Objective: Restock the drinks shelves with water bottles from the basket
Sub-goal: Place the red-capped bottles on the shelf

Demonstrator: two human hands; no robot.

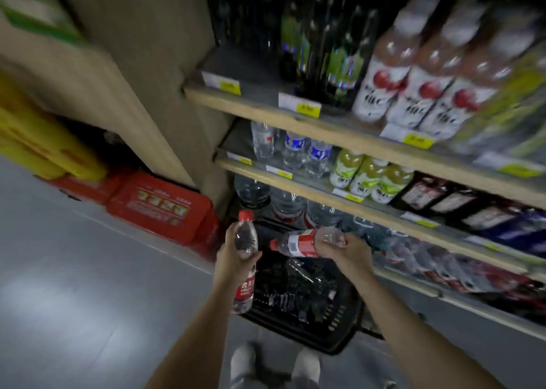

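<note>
My left hand (pixel 236 255) grips a clear water bottle (pixel 245 238) with a red cap and red label, held upright above the floor. My right hand (pixel 344 248) grips a second red-labelled water bottle (pixel 301 242) by its base, lying sideways with the cap pointing left. Both hands hover over the black basket (pixel 334 335) on the floor, which holds several more bottles. Directly ahead, the middle shelf (pixel 295 183) carries small water bottles (pixel 295 149) at its left end. Large water bottles (pixel 289 205) stand on the shelf below.
Red cartons (pixel 159 205) and yellow packs (pixel 35 143) sit on the floor to the left beside a beige pillar (pixel 141 64). The upper shelf (pixel 295 117) holds dark bottles and pink drinks. Green-labelled drinks (pixel 366 179) stand to the right of the small waters. My shoes (pixel 274 362) show below.
</note>
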